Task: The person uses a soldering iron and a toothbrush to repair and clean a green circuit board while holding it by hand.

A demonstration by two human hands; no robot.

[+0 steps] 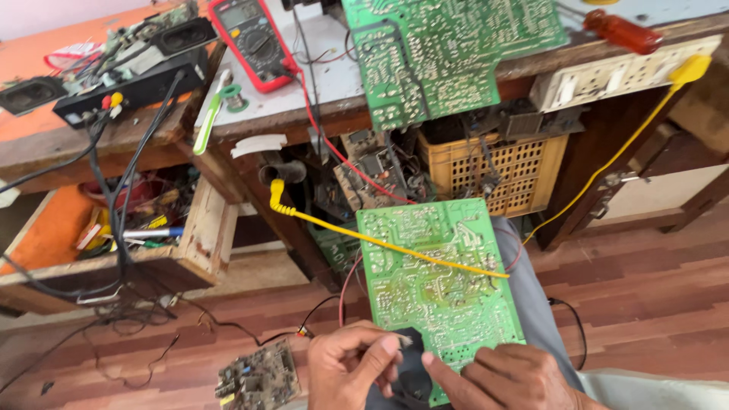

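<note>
Here both hands' grips pinch: left hand (345, 366) a thin wire end (404, 342), right hand (510, 377) the green circuit board (437, 277).

A green circuit board (437, 281) lies solder side up on the person's lap, its near edge between the two hands: the left hand (351, 366) pinches a small pale bit at its fingertips just beside the board's lower edge, and the right hand (510, 377) rests on the board's near corner. A yellow wire (395, 247) with a coiled end crosses the board slantwise. Beyond, on the bench (304, 106), lie a second green circuit board (448, 53), a red multimeter (250, 38) and a red-handled screwdriver (623, 30), with a yellow crate (493, 171) of parts beneath.
</note>
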